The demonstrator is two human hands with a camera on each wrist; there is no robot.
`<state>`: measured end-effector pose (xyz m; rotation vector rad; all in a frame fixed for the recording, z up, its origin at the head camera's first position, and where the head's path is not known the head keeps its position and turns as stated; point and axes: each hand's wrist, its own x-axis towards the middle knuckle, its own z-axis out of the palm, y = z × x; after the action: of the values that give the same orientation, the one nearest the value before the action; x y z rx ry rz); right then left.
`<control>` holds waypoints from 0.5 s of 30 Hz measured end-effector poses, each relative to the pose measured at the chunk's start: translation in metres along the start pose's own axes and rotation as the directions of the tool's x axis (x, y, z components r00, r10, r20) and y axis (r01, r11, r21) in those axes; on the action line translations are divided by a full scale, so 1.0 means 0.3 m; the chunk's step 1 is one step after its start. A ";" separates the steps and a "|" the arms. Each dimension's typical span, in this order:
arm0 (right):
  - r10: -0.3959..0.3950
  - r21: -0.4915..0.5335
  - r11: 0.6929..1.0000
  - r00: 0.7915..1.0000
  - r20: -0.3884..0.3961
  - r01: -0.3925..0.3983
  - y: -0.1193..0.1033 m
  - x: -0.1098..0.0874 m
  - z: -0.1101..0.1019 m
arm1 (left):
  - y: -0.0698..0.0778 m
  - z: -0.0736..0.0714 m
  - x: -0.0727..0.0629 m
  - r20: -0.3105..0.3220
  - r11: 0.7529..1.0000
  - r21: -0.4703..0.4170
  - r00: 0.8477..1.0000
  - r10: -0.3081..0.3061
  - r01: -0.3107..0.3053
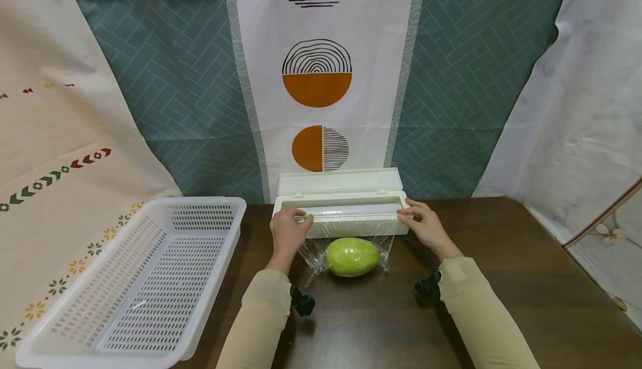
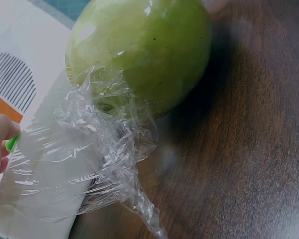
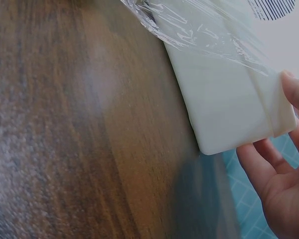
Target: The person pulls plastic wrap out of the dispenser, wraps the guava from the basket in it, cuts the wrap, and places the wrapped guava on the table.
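We log the dark table (image 1: 371,324) under everything, with the wrap box (image 1: 341,199) as our landmark. The white basket (image 1: 155,280) stands to the box's left, apart from it. The lid (image 1: 341,180) is raised at the box's far side, presumably to expose the film roll (image 1: 351,210). Clear film (image 2: 114,149) runs from the box toward us. At the box's right end, the right hand (image 1: 426,227) grips the corner, thumb on top, likely as a brace. At its left end we find the left hand (image 1: 290,235), pinching. The green fruit (image 1: 352,257) lies just in front of the box, between both hands and touching neither, film bunched at its ends. Smallest: the green tab (image 2: 11,143), pinched at the box's left end, we judge for fine control.
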<state>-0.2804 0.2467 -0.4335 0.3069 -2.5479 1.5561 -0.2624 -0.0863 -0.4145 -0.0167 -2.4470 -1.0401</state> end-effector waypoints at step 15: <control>0.023 0.024 0.999 0.999 0.022 -0.024 -0.099 -0.033 -0.007 | -0.006 -0.009 -0.001 0.011 1.000 -0.002 1.000 -0.023 0.023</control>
<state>-0.2635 0.2363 -0.4092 0.2989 -2.5599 1.6016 -0.2613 -0.0893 -0.4141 0.0049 -2.4610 -1.0556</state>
